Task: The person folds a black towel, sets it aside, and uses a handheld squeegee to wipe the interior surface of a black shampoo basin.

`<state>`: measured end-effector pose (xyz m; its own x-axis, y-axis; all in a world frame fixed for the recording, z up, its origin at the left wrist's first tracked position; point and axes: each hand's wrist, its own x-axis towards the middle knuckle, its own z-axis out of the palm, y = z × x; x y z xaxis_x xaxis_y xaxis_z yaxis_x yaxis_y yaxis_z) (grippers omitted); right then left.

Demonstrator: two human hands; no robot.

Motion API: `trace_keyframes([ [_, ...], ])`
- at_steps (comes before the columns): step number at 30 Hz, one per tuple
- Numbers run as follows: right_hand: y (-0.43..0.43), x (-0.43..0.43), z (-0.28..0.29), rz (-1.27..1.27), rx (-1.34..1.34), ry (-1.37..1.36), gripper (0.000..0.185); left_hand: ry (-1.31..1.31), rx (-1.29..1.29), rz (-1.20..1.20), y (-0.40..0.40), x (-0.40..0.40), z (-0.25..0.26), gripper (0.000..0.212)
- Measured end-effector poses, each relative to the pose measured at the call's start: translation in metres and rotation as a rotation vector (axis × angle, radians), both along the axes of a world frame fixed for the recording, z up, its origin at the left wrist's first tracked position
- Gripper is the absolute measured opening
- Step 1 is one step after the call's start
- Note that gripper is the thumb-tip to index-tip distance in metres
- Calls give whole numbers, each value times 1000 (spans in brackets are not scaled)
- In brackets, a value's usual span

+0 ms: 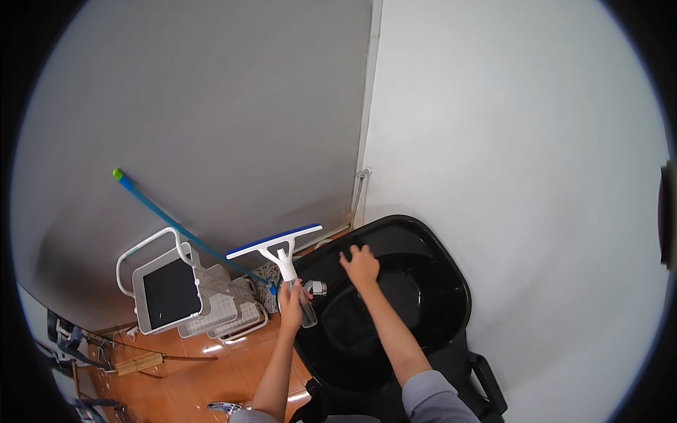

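Note:
My left hand (291, 309) is wrapped around the clear bottle handle of a window squeegee (285, 264). Its white head with a blue blade points up and away from me, over the left rim of a black wash basin (455, 254). Just right of that hand is a chrome faucet fitting (319, 288). My right hand (362, 268) hovers over the far part of the basin with fingers spread, holding nothing. Whether its fingertips touch the basin cannot be told.
To the left stands a white tiered trolley (140, 301) with a black top tray. A blue mop handle (164, 214) leans on the grey wall (211, 106), its string head (267, 272) beside the basin. A white wall (529, 185) borders the right. Orange tiles (185, 386) cover the floor.

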<state>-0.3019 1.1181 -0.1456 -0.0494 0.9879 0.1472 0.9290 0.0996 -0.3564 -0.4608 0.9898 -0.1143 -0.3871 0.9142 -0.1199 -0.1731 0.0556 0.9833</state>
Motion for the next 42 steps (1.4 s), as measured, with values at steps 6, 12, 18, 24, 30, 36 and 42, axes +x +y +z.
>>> trace_keyframes([
  [6, -38, -35, 8, 210, -270, 219, 54, -50, 34, 85, -22, -24, -22, 23],
  [12, -59, -30, 28, 240, -559, 170, 64, -55, 145, 34, -35, -34, -51, 20],
  [18, -88, -39, 16, 171, -339, 59, 53, -54, 182, 46, -40, -32, -50, 22],
  [24, -70, -51, 20, 277, -252, -170, 39, -113, 207, 66, -39, -36, -58, 27],
  [30, -54, -55, 24, 314, -268, -187, 42, -181, 170, 131, -40, -29, -47, 21],
  [36, -48, -69, 24, 331, -147, -180, 39, -167, 144, 103, -41, -32, -46, 22],
  [42, -43, -82, 15, 189, -8, -154, 38, -190, 157, 109, -39, -30, -50, 23],
])
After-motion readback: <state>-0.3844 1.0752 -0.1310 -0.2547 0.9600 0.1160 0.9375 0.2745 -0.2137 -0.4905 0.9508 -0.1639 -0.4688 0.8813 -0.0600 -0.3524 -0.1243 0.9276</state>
